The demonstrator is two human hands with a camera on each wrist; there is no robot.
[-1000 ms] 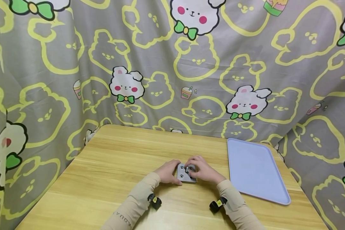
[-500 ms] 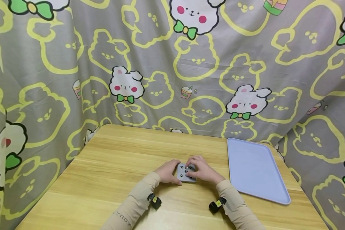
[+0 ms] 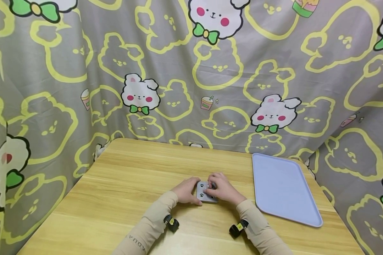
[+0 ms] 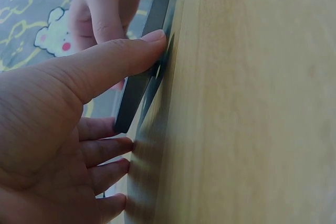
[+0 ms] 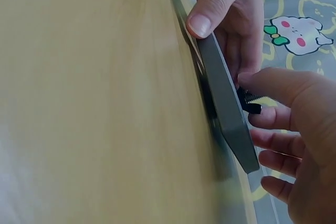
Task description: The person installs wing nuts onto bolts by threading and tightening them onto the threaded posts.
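A grey metal plate [image 3: 202, 199] with several round holes lies on the table in front of me. My left hand [image 3: 186, 191] grips the plate's left side; in the left wrist view its thumb [image 4: 131, 56] presses the near edge and the forefinger touches the far end. My right hand [image 3: 225, 189] is over the plate's right half. In the right wrist view its thumb and forefinger pinch a small black screw [image 5: 253, 108], with thread showing, against the plate's upper face. The other fingers are loosely bent beside the plate. The right hand hides some of the holes.
A pale blue tray [image 3: 284, 191] lies on the right side of the wooden table [image 3: 146, 159]. A patterned curtain [image 3: 178, 88] hangs behind and at both sides. Black wrist cameras [image 3: 237, 228] are strapped over both sleeves.
My right hand has turned and shifted slightly left, its fingers more bent over the small part, which shows less now. The left hand and the plate have stayed put.
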